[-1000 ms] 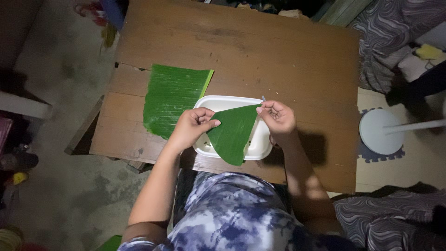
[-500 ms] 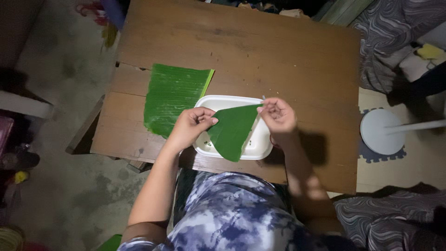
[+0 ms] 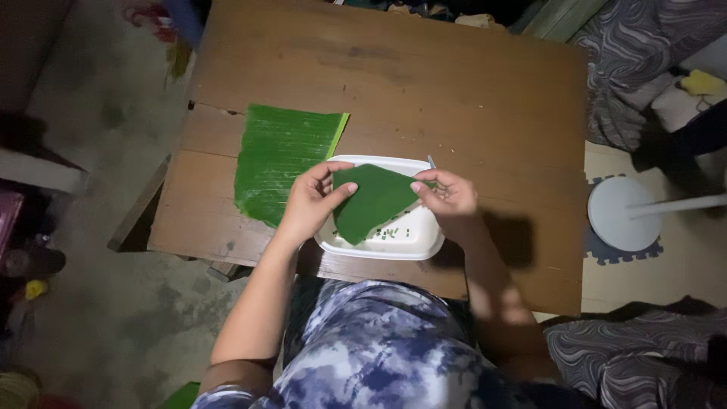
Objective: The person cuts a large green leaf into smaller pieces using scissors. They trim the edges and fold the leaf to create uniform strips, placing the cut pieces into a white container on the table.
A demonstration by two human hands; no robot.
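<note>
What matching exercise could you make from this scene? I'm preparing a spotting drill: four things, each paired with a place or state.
Things:
1. small leaf piece
2. large banana leaf
3. white tray
4. white round base

Places or states:
A. lying flat on the wooden table, left of the tray
B. on the floor, right of the table
C. held between left hand and right hand
D. under the hands, holding small green bits

Pairs: 1-C, 2-A, 3-D, 4-B
</note>
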